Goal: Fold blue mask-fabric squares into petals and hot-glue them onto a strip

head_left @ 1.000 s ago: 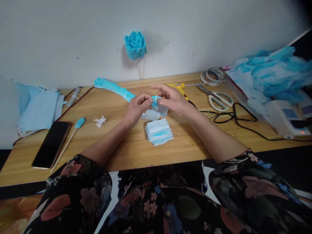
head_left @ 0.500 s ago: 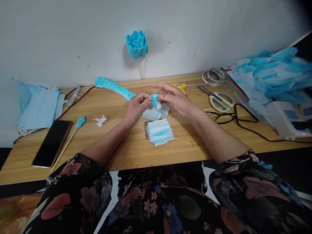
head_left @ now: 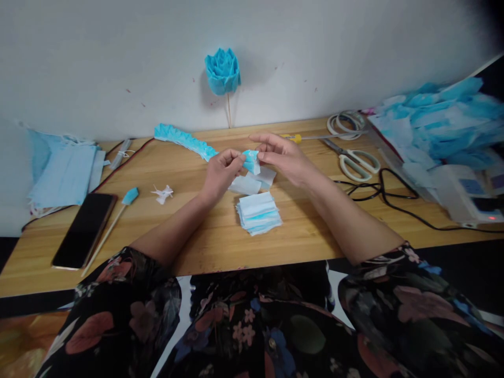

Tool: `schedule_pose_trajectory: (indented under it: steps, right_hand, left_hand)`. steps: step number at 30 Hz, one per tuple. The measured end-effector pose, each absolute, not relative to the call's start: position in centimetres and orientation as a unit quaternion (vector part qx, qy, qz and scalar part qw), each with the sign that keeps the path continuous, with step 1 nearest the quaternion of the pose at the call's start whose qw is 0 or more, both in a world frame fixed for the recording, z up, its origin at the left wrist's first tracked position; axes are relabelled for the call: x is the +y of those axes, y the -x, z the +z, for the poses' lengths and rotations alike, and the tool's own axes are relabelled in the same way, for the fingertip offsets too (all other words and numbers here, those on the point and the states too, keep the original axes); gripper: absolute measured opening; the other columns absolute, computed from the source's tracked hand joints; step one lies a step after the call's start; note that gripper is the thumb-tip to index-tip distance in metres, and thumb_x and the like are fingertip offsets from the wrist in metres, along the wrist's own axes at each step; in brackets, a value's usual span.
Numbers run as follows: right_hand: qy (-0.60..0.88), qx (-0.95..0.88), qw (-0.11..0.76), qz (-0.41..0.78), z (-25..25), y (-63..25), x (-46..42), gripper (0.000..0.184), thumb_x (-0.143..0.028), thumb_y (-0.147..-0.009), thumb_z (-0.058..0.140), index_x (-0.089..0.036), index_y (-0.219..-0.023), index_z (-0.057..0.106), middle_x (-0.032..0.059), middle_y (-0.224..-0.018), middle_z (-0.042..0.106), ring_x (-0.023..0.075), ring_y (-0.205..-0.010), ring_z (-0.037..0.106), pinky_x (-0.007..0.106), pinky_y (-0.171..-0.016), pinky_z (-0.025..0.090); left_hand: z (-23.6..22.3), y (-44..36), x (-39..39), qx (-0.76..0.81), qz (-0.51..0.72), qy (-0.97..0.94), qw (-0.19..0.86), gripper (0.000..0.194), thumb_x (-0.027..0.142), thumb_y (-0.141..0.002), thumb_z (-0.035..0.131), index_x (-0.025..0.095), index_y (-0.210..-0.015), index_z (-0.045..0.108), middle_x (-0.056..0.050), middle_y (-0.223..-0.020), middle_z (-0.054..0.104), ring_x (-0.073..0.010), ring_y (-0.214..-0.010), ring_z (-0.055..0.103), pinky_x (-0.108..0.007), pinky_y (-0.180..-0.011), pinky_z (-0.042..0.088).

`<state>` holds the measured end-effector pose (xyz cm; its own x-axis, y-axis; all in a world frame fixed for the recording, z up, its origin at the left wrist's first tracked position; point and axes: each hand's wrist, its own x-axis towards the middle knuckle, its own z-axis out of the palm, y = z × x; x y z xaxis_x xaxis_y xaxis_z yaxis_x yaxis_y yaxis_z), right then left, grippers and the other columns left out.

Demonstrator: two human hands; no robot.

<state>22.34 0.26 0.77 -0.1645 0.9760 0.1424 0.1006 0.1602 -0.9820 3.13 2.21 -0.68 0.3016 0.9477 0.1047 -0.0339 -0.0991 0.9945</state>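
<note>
Between my hands is a small folded piece of blue mask fabric (head_left: 251, 163), white along its lower right edge. My left hand (head_left: 223, 170) pinches its left side between thumb and fingers. The thumb and a finger of my right hand (head_left: 283, 157) close on its right corner, while that hand's upper finger stretches out above. Just below lie loose pale fabric pieces (head_left: 244, 184). Nearer the front edge sits a stack of cut mask pieces (head_left: 259, 212). A row of folded blue petals (head_left: 183, 140) runs back left from my left hand.
A blue fabric rose (head_left: 222, 72) on a stick leans by the wall. Left are masks (head_left: 65, 176), a phone (head_left: 84, 231) and a blue-tipped stick (head_left: 110, 233). Right are a yellow glue gun (head_left: 292, 138), partly hidden, scissors (head_left: 358, 164), a black cable (head_left: 394, 198) and a fabric heap (head_left: 437, 123).
The held blue piece shows more of its blue face and its right side looks more raised. Both hands keep nearly the same place, with slight finger movement.
</note>
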Motion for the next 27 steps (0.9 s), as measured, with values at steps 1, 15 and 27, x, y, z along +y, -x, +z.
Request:
schedule_pose_trajectory:
  steps: [1,15,27]
  right_hand:
    - [0.447,-0.599,0.469,0.471,0.74,-22.33,0.28,0.044,-0.026,-0.082,0.070,-0.023,-0.126,0.067,-0.0004,-0.090,0.064,0.0163,-0.086,0.063,0.033,-0.082,0.056]
    - [0.451,-0.581,0.466,0.491,1.10,-22.18,-0.13,0.034,-0.029,-0.090,0.061,-0.024,-0.122,0.070,0.0003,-0.089,0.066,0.0164,-0.089,0.063,0.035,-0.087,0.057]
    - [0.439,-0.606,0.452,0.485,0.95,-22.17,-0.12,0.047,-0.037,-0.085,0.071,-0.027,-0.130,0.064,0.0006,-0.093,0.068,0.0183,-0.090,0.064,0.035,-0.081,0.055]
  left_hand:
    - [-0.69,-3.13,2.20,0.386,0.446,-0.591,0.550,0.034,0.042,-0.089,0.076,0.020,-0.070,0.059,0.002,-0.057,0.062,-0.0069,-0.047,0.046,-0.022,-0.046,0.034]
    - [-0.56,-3.21,2.21,0.394,0.457,-0.586,0.541,0.031,0.037,-0.089,0.075,0.020,-0.069,0.059,0.004,-0.055,0.057,-0.0063,-0.046,0.045,-0.022,-0.046,0.035]
    - [-1.05,-3.28,2.36,0.390,0.471,-0.583,0.535,0.033,0.040,-0.089,0.075,0.020,-0.070,0.058,0.004,-0.055,0.056,-0.0066,-0.046,0.044,-0.023,-0.045,0.034]
